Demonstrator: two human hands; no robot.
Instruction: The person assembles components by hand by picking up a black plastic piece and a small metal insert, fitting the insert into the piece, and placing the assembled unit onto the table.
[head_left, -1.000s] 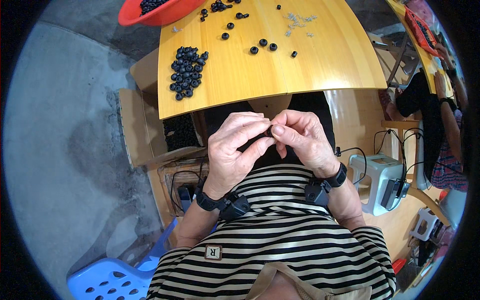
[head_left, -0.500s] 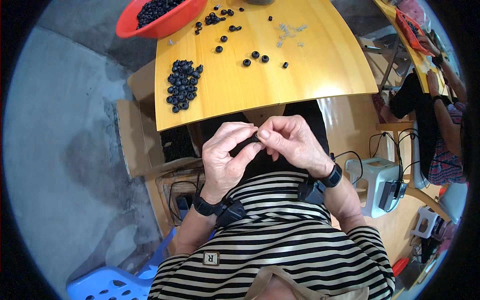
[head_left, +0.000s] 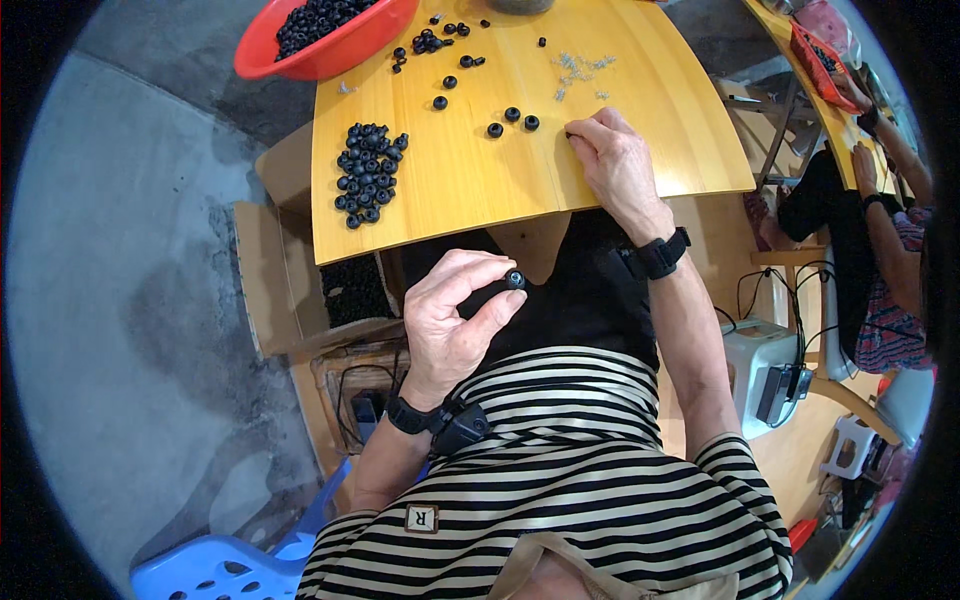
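Observation:
Between the thumb and fingers of my left hand (head_left: 452, 318) is a small round black plastic part (head_left: 515, 280), its top opening showing a pale spot. I hold it over my lap, just off the table's front edge. My right hand (head_left: 612, 165) is out over the yellow wooden table (head_left: 480, 190), fingertips closed at a small black plug (head_left: 570, 135), which they mostly hide. Left of those fingers lie several loose round black parts (head_left: 513, 114). A cluster of similar parts with short necks (head_left: 368, 175) covers the table's left side.
A red basin (head_left: 340, 50) full of black pieces stands at the far left. Small clear pieces (head_left: 575, 70) lie scattered at the back. Below the table's left edge is a cardboard box (head_left: 285, 265) with black parts. At right are a white stool (head_left: 755, 350) and another person's arm (head_left: 895, 245).
My right hand has left my left hand and moved forward to the small black plug on the table. My left hand stays in place, still holding the round black part.

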